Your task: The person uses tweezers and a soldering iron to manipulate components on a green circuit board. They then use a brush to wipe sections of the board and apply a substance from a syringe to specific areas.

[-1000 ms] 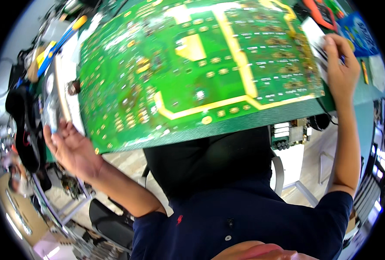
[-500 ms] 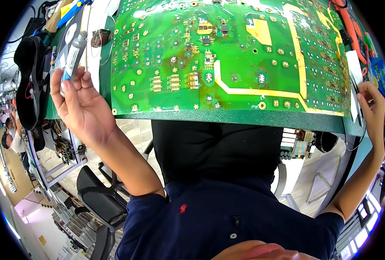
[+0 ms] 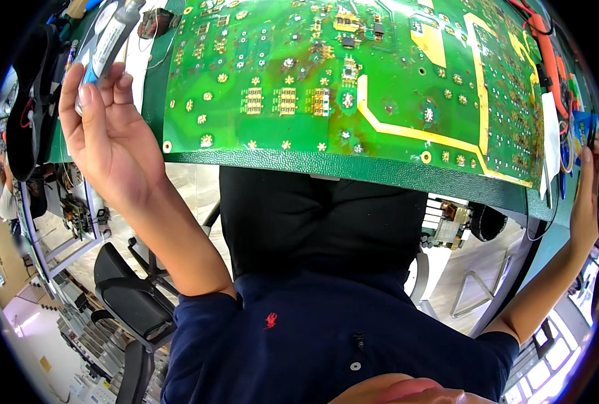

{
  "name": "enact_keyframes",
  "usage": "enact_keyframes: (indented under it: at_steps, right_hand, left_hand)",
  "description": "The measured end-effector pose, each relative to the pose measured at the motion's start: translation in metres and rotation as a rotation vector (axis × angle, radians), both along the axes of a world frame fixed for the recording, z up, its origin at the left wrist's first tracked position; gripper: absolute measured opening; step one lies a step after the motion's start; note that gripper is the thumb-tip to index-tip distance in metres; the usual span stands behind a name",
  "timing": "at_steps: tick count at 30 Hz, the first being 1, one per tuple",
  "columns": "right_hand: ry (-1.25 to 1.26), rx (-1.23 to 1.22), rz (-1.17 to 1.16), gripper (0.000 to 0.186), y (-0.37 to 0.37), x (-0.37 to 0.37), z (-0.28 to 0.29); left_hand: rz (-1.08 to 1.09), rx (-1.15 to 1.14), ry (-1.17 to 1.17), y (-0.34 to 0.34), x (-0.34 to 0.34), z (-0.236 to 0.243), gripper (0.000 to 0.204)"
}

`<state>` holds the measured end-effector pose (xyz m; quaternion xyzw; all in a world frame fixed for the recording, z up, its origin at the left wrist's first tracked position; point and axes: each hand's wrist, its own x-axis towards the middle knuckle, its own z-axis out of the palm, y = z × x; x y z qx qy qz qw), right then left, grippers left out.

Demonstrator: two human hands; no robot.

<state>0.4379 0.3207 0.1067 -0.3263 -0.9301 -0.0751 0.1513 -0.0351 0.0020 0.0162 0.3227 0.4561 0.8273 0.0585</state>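
Here, left hand (image 3: 114, 138) holds tube (image 3: 104, 50) bearing white label (image 3: 113, 31).

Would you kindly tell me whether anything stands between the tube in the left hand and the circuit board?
Yes, in this view a brown lump lies between the upper end of the tube and the circuit board. Lower down, fingers of the left hand come between them.

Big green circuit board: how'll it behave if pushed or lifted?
The large, flat green circuit board probably lifts fairly stiffly, maybe flexing slightly, being a broad, thin sheet. It likely slides rather than rolls, lying flat on the green textured tabletop. Its small black chips may be fragile, sitting exposed on its face.
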Motion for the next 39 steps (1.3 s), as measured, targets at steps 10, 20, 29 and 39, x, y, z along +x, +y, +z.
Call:
enact_keyframes:
  at_steps: [10, 20, 29, 39]
  right_hand:
    - [-0.032, -0.464, 0.557, 0.022, -0.039, -0.165, 0.022]
    - [0.054, -0.595, 0.716, 0.018, -0.034, -0.201, -0.002]
    - [0.052, -0.538, 0.737, 0.021, -0.045, -0.205, -0.010]
    - [-0.109, -0.424, 0.743, 0.023, -0.042, -0.205, -0.002]
  left_hand:
    - [0.022, -0.025, -0.003, 0.000, -0.003, -0.002, 0.026]
    - [0.014, -0.038, 0.009, 0.000, -0.005, -0.001, 0.027]
    - [-0.011, -0.034, 0.012, -0.003, -0.008, -0.002, 0.028]
    - [0.003, -0.028, -0.002, -0.003, -0.008, -0.003, 0.028]
